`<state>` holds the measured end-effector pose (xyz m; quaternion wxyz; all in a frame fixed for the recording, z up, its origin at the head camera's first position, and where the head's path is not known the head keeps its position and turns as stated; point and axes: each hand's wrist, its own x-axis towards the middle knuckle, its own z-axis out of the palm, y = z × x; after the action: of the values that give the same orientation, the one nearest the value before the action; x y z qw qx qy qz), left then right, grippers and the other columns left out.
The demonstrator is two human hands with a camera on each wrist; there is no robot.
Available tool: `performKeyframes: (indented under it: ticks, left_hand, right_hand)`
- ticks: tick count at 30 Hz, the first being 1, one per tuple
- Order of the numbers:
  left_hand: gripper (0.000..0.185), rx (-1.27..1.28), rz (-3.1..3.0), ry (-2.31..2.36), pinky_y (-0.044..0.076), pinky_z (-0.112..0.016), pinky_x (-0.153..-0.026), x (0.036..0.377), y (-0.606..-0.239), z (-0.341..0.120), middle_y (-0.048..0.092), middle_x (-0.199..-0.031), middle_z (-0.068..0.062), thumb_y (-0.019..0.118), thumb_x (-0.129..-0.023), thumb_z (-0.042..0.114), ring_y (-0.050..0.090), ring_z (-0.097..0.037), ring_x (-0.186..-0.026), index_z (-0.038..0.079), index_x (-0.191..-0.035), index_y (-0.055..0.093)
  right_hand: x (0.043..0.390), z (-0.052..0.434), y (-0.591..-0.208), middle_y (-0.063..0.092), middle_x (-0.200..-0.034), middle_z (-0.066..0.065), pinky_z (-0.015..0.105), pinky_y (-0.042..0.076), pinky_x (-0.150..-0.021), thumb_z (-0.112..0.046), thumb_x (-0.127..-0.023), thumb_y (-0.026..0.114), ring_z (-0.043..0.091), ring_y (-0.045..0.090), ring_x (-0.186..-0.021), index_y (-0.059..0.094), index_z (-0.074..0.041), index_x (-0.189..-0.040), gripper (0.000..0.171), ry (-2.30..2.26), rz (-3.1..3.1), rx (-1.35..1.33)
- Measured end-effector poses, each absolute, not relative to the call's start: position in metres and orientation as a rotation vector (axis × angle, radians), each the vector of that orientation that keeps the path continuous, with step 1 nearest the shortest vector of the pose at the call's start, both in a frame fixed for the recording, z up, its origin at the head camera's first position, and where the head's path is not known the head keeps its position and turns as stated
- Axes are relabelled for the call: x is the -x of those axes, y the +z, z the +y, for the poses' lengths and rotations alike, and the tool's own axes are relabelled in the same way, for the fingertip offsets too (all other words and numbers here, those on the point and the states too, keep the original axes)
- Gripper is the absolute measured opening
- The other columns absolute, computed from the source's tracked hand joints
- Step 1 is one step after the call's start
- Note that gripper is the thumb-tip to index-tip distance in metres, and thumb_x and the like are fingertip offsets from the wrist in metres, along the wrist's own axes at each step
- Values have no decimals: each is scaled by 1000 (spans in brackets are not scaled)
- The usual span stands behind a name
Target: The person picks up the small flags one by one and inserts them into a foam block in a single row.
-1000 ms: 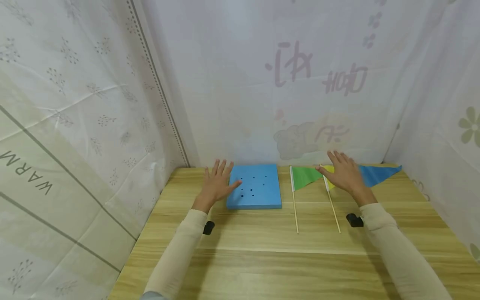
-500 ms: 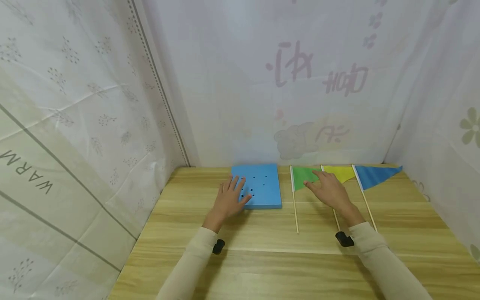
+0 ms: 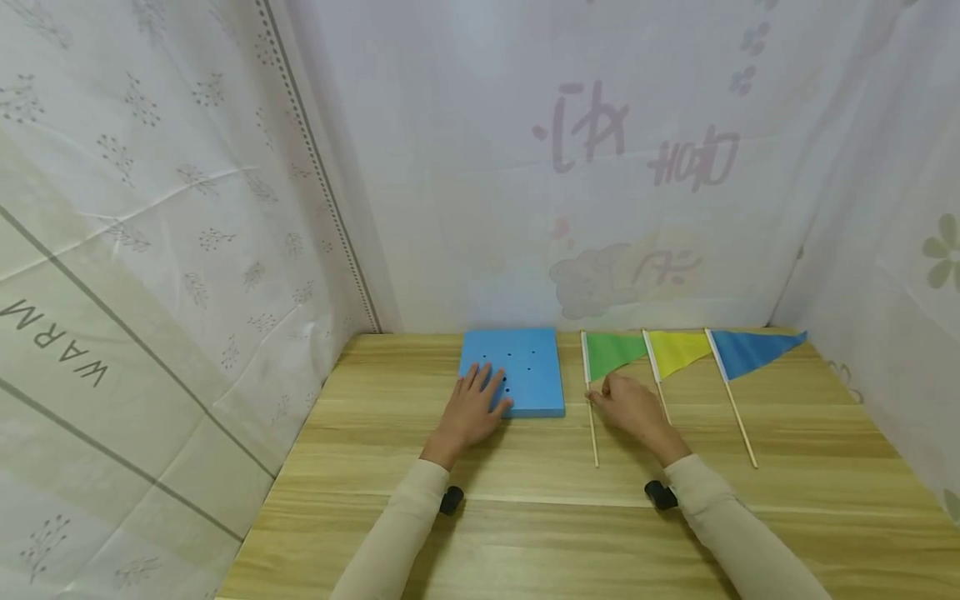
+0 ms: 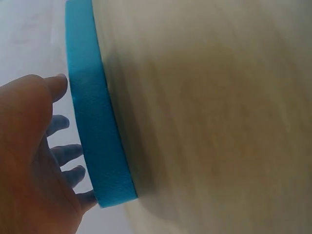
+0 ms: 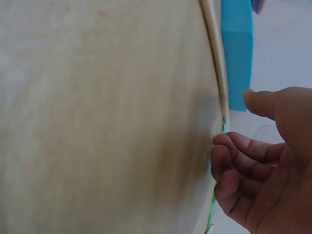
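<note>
A blue foam board [image 3: 525,367] with several small holes lies flat at the back of the wooden table [image 3: 525,525]. My left hand [image 3: 483,392] rests on its front left corner with the fingers straight; the left wrist view shows the fingers [image 4: 66,153] over the board's edge [image 4: 95,131]. Just right of the board lies a green flag [image 3: 611,352] on a thin wooden stick [image 3: 592,433]. My right hand [image 3: 606,393] hovers at that stick, fingers loosely curled and thumb held apart. In the right wrist view its fingertips [image 5: 229,144] reach the stick [image 5: 217,63] without closing on it.
A yellow flag [image 3: 677,350] and a blue flag [image 3: 753,350] lie on their sticks to the right of the green one. White printed sheets wall the table at the left, back and right. Bare wood stretches along the front.
Both hands have drawn back toward me. The left slid from the board's far left side to its front corner. The right moved left off the yellow flag to the green flag's stick.
</note>
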<state>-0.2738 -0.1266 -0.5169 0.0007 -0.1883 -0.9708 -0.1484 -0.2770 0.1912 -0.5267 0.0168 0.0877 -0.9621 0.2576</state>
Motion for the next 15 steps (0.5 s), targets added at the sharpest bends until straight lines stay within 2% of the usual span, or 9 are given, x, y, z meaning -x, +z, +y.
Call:
performKeyframes:
  ticks: [4,7,12,15]
  left_hand:
    - [64,602,-3057,-447,18,-62,-133,274,-519,-127,24,-177,-15,47,-114,47,16,-41,-166,18,-169,35]
    - [62,620,-3064,-431,18,-63,-133,274,-519,-127,24,-177,-15,46,-114,47,17,-42,-166,18,-168,37]
    - [61,639,-3068,-438,16,-65,-132,275,-522,-128,22,-178,-16,45,-115,45,16,-43,-166,17,-168,37]
    - [62,642,-3062,-454,13,-65,-133,277,-526,-128,21,-178,-16,45,-115,44,14,-43,-166,16,-169,36]
  right_hand:
    - [280,186,-528,44,-61,-2,28,29,-47,-43,-104,69,13,36,-53,55,-13,-73,45,797,-3025,-189]
    - [282,185,-530,33,-55,-6,26,23,-45,-38,-103,70,10,28,-50,45,-17,-61,52,792,-3050,-171]
    - [284,185,-530,25,-50,-9,23,18,-42,-17,-98,64,8,22,-46,36,-21,-53,53,828,-3039,-180]
    - [285,187,-530,25,-49,-10,23,20,-42,-13,-93,60,8,23,-45,36,-22,-51,49,909,-3020,-182]
